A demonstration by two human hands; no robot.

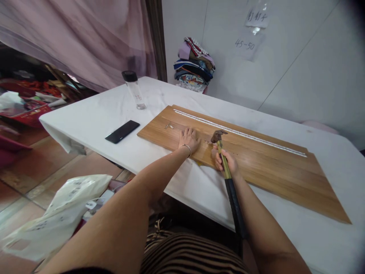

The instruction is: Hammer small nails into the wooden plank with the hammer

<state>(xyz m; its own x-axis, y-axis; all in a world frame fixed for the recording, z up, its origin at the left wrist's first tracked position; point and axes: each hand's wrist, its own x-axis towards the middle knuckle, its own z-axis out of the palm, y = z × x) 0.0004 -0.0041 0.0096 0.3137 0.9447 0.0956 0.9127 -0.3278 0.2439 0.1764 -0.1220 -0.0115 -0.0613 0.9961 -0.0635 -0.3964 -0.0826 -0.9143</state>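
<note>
A long brown wooden board (279,167) lies across the white-covered table. My left hand (189,139) rests on the board's left half, palm down with the fingers stretched out; anything beneath it is hidden. A few small nails (170,126) lie loose just beyond it, to the left. In my right hand (229,163) is a claw hammer (225,161), gripped high on its handle near the rusty head. Its head is over the board, to the right of my left hand, and its black grip points back towards me. Two thin white marked strips (242,132) run along the board's far side.
A black phone (122,131) and a clear bottle with a black lid (135,91) stand left of the board on the white tablecloth (85,110). Folded clothes (194,66) are piled by the wall. A white plastic bag (65,209) lies below the table's left side.
</note>
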